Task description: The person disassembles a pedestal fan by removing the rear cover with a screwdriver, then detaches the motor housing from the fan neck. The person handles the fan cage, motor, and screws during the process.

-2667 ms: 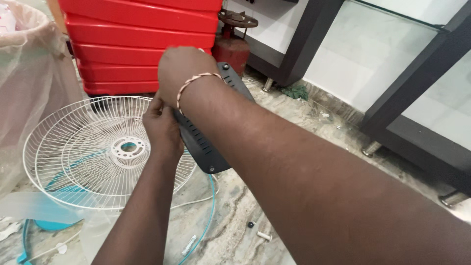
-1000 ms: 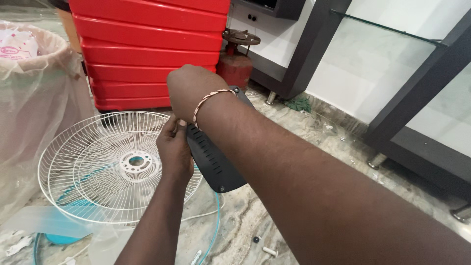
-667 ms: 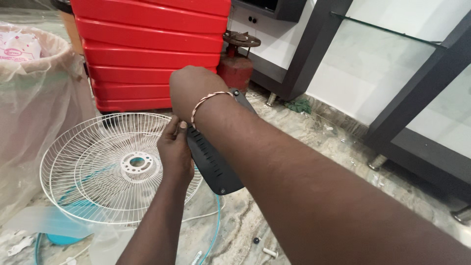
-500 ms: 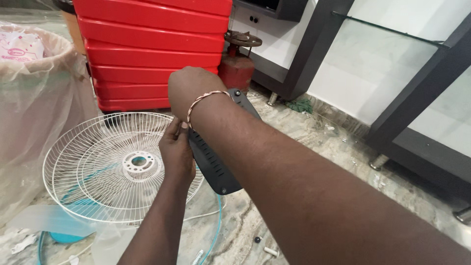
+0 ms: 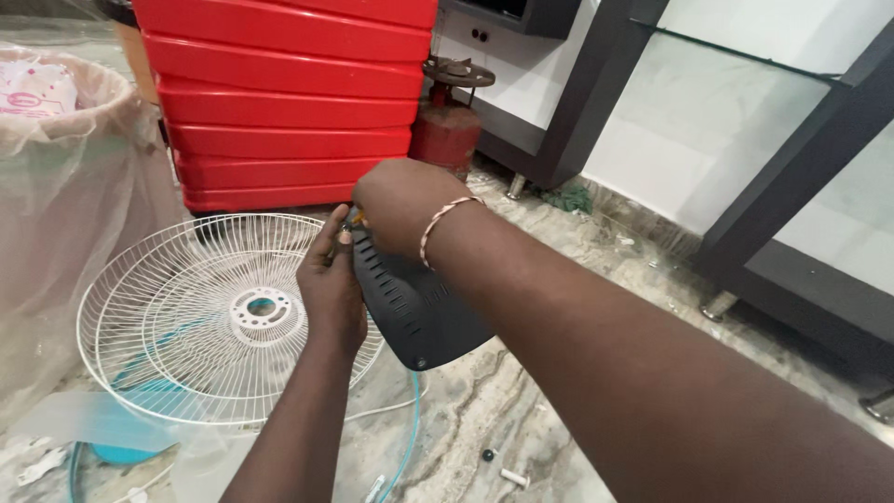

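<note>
Left hand (image 5: 332, 291) grips the left edge of a dark grey vented plastic housing (image 5: 414, 312), fingers wrapped around it, holding it up off the floor. Right hand (image 5: 400, 207) is closed over the housing's top end, fingertips pinching something small there; can't make out what. A white wire fan guard (image 5: 219, 317) lies flat just left of the left hand. Red stacked drawers (image 5: 279, 93) stand beyond both hands, with a red gas cylinder (image 5: 447, 126) next to them.

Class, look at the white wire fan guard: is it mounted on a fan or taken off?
Taken off. The white wire fan guard lies flat on the marble floor, alone, beside the dark housing both hands hold.
</note>
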